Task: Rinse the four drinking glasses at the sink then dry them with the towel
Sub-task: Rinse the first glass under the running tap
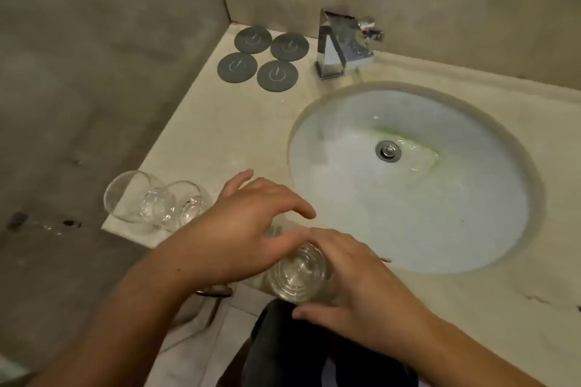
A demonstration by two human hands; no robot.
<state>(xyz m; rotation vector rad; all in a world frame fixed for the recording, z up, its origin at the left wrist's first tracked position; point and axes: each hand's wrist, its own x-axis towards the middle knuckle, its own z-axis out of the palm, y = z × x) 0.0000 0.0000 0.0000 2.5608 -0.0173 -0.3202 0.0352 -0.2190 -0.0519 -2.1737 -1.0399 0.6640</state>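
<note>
The right hand (355, 280) curls its fingers (330, 240) round a glass (297, 276) beside the sink (471, 198). The left hand (242, 229) is above, fingers spread. Probably rinsing is next: carry it under the tap (336, 50).

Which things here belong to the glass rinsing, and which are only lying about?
For the job: clear drinking glass in the right hand; clear glass at far left; second clear glass beside it; white oval sink basin; chrome tap.
Lying about: four round grey coasters beside the tap.
</note>
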